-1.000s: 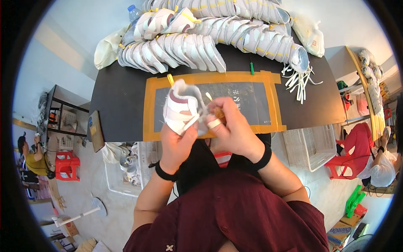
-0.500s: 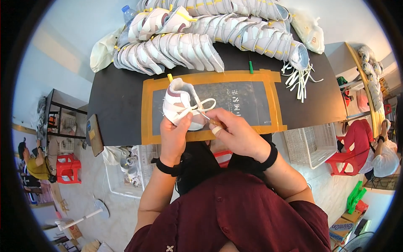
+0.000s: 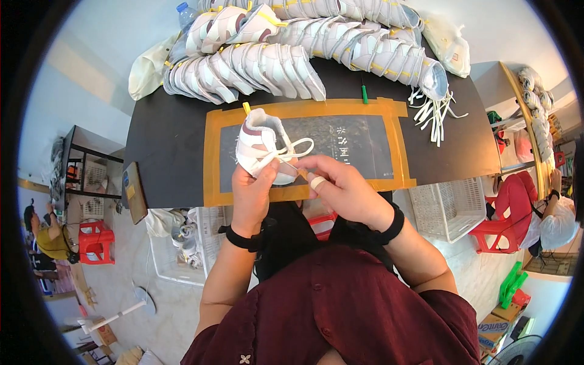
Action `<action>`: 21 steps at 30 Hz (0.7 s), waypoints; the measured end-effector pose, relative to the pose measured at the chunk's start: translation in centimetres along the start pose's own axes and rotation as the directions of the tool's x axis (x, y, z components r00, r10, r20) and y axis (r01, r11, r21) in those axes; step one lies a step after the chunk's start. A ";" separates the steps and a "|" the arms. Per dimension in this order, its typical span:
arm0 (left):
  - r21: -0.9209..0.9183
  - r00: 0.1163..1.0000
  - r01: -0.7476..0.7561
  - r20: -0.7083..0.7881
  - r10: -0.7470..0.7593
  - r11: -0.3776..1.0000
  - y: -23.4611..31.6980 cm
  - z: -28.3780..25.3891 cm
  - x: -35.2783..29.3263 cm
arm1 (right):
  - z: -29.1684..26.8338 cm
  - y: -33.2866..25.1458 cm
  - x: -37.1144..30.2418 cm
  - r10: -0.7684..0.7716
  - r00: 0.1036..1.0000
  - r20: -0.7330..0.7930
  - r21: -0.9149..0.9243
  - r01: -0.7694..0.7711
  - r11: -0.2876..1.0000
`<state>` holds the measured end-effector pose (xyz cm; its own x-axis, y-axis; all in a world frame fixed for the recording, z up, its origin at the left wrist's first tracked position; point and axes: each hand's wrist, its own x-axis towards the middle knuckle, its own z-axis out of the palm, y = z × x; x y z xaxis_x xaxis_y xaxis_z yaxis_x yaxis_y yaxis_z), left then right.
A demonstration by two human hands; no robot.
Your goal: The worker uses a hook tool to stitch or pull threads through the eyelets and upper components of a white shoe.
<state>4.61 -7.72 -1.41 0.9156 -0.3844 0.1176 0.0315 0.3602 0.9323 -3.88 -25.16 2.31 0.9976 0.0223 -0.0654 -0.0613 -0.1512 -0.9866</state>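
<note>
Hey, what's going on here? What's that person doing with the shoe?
The person's left hand holds a pale shoe upper over the dark table. Their right hand holds a small, thin tool close to its white lace, which sticks out in a loop. Lots more shoe uppers sit nested in long rows at the table's far side.

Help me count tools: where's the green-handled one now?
In the head view, the green-handled tool lies right of centre on the dark table, at the far edge of the orange tape near the stacked shoe uppers.
</note>
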 end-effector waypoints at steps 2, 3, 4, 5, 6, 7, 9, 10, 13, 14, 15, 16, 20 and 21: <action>0.004 1.000 -0.005 0.002 0.005 1.000 0.2 0.0 -0.1 | -0.3 -1.1 0.2 0.204 0.972 0.115 0.191 -0.223 0.956; 0.005 1.000 -0.009 0.009 0.009 1.000 0.3 0.0 -0.2 | -0.3 -1.1 0.2 0.205 0.972 0.114 0.191 -0.223 0.956; 0.004 1.000 -0.008 0.010 0.008 1.000 0.1 -0.1 -0.2 | -0.2 -1.1 0.2 0.223 0.967 0.120 0.238 -0.247 0.939; 0.039 1.000 -0.029 0.002 0.029 0.999 -0.3 -0.4 -0.2 | -0.2 -1.1 0.3 0.242 0.962 0.128 0.285 -0.269 0.920; 0.074 0.999 -0.048 -0.005 0.049 0.996 -0.5 -0.5 -0.2 | -0.3 -1.1 0.3 0.243 0.962 0.125 0.285 -0.270 0.920; 0.073 0.999 -0.047 -0.003 0.047 0.996 -0.5 -0.6 -0.2 | -0.4 -1.2 0.3 0.241 0.962 0.131 0.269 -0.268 0.925; 0.065 1.000 -0.014 -0.002 0.014 0.998 -0.5 -0.8 -0.4 | -0.4 -1.3 0.4 0.239 0.962 0.135 0.253 -0.267 0.930; 0.064 1.000 -0.013 -0.002 0.013 0.998 -0.5 -0.8 -0.5 | -0.4 -1.3 0.5 0.240 0.962 0.127 0.227 -0.264 0.937; 0.089 0.999 -0.028 -0.013 0.029 0.996 -0.6 -0.9 -0.7 | 0.0 -1.1 0.9 0.280 0.956 0.088 0.205 -0.292 0.934; 0.146 0.998 -0.055 -0.002 0.056 0.988 -0.6 -0.9 -0.9 | 0.1 -0.9 0.9 0.317 0.947 0.057 0.207 -0.322 0.924; 0.201 0.997 -0.082 0.010 0.082 0.976 -0.7 -0.9 -1.0 | 0.0 -1.0 0.9 0.318 0.946 0.057 0.207 -0.323 0.923; 0.201 0.997 -0.081 0.009 0.081 0.976 -0.8 -0.8 -0.9 | 0.0 -1.1 0.7 0.304 0.950 0.071 0.225 -0.312 0.923; 0.099 0.998 -0.028 -0.047 0.033 0.995 -0.8 -0.8 -0.4 | 0.2 -0.8 0.5 0.252 0.963 0.096 0.272 -0.269 0.924; 0.080 0.998 -0.025 -0.048 0.029 0.997 -0.8 -0.8 -0.3 | 0.2 -0.8 0.6 0.251 0.963 0.096 0.272 -0.268 0.924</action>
<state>4.60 -7.21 -2.49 0.9344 -0.3327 0.1277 -0.0233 0.3006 0.9535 -3.29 -24.85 3.06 0.9423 0.0785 -0.3254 -0.3331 0.1234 -0.9348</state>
